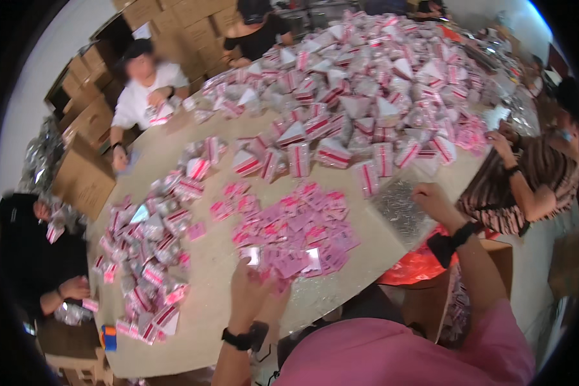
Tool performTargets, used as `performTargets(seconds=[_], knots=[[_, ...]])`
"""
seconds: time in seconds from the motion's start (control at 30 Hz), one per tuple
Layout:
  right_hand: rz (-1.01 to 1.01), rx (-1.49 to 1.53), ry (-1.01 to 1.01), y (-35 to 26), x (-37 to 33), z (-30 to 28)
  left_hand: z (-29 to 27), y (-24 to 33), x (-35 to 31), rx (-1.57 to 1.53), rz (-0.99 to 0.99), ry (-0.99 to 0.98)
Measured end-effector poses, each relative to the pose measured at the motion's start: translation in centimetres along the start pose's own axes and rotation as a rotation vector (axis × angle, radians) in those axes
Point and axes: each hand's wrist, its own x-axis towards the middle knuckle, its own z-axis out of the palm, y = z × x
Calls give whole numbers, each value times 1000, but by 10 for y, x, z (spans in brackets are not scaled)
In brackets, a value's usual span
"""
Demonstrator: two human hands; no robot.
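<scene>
My left hand (pixel 254 293) is at the near edge of a heap of small flat pink packets (pixel 296 222), its fingers closed around a small pink packet (pixel 275 282) that the hand partly covers. To the right, my right hand (pixel 433 202) reaches over a shallow clear tray (pixel 402 241) holding many tiny silvery pieces. Its fingers are curled together at the tray's right side, and whatever they pinch is too small to make out. Both wrists wear dark bands.
A large mound of clear-wrapped white and pink packages (pixel 367 96) covers the far table. A smaller pile (pixel 151 257) lies left, near a blue-and-orange tape roll (pixel 109 338). Co-workers sit around the table. An orange-red plastic bag (pixel 415 265) and an open carton (pixel 495 257) stand right.
</scene>
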Motion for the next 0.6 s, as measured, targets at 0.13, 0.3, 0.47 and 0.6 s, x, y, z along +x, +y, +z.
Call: performTargets(seconds=[0.13, 0.3, 0.47, 0.6], knots=[[41, 164, 57, -4, -3, 1, -16, 9, -3, -172, -99, -34], [265, 550, 35, -8, -7, -3, -20, 7, -2, -466, -136, -56], [290, 787, 32, -22, -7, 2, -14, 12, -4, -499, -124, -62], [259, 918, -25, -55, -8, 10, -11, 20, -2, -433, -118, -59]])
